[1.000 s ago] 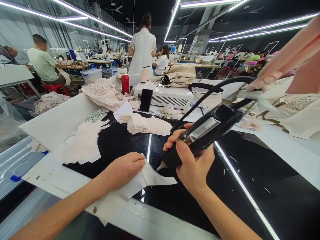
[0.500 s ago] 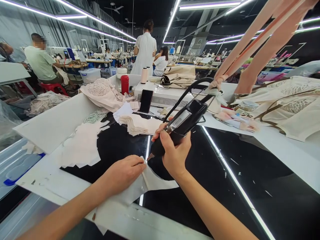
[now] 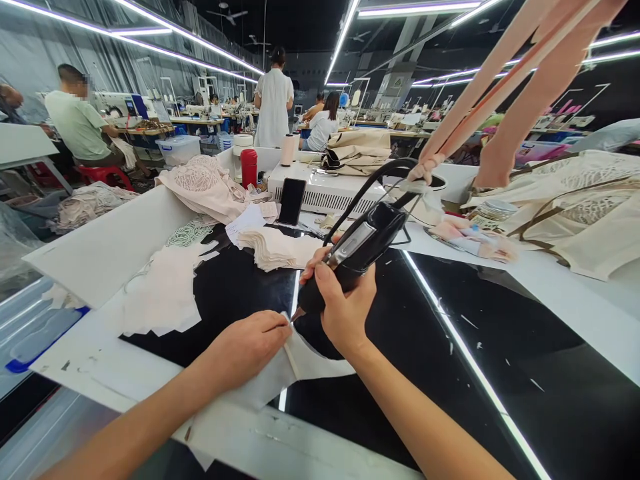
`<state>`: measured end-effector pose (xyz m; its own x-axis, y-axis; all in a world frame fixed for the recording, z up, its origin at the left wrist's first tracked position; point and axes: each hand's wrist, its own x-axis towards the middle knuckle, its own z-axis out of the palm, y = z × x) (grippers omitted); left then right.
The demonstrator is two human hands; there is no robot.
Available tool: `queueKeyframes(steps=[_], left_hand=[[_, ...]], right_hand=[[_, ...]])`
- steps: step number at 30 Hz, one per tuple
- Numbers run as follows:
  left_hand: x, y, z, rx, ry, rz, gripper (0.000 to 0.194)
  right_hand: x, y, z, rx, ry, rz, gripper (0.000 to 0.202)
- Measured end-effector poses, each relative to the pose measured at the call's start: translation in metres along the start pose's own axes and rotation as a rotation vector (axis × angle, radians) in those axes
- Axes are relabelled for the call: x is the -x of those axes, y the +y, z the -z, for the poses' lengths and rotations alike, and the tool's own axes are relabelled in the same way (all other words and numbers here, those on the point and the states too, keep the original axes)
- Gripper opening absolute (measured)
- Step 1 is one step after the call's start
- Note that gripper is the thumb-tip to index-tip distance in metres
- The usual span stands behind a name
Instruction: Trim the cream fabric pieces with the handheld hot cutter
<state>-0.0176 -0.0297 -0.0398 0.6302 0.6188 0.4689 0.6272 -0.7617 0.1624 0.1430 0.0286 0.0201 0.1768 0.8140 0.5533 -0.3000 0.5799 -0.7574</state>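
Note:
My right hand (image 3: 345, 297) is wrapped around a black corded hand tool (image 3: 367, 243) with a silver lever along its upper side. The tool tilts down to the left, and its small brownish tip reaches the edge of a pale fabric piece (image 3: 313, 360). On that edge my left hand (image 3: 257, 343) is closed in a pinch, right beside the tip. The fabric lies on the glossy black tabletop (image 3: 400, 373) and runs toward the front edge. Peach fabric strips (image 3: 480, 107) tied to the tool's rear end stretch up to the right. My left fingertips partly cover the fabric edge.
A stack of pale cut pieces (image 3: 280, 248) and a spread pile of them (image 3: 163, 290) lie beyond my left hand. Behind stand a phone (image 3: 291, 201), a red flask (image 3: 249, 167) and a white vented box (image 3: 330, 190). Lace garments (image 3: 590, 207) lie at right. Several people work beyond.
My right hand and the tool have shifted slightly left, bringing the tip against the fabric edge by my left fingers. The standing person in white has moved a little left.

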Motion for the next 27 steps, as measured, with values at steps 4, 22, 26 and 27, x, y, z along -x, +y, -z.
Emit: queueKeyframes(steps=[4,22,26,27], left_hand=[[-0.0002,0.0006,-0.0003,-0.006,0.006,-0.006,0.030],[0.0043,-0.0017,-0.0025,0.014,-0.035,0.036,0.025],[0.0049,-0.0014,-0.0016,0.000,-0.046,0.038,0.024],[0.0051,-0.0015,-0.0013,-0.002,-0.046,0.035,0.025]], right_hand=[[0.0019,0.0011,0.0003,0.035,0.001,0.012,0.026],[0.0083,-0.0068,0.0096,0.020,-0.026,0.033,0.028],[0.0097,-0.0064,0.0084,0.037,-0.030,0.042,0.023],[0.0097,-0.0072,0.0083,0.043,-0.026,0.040,0.022]])
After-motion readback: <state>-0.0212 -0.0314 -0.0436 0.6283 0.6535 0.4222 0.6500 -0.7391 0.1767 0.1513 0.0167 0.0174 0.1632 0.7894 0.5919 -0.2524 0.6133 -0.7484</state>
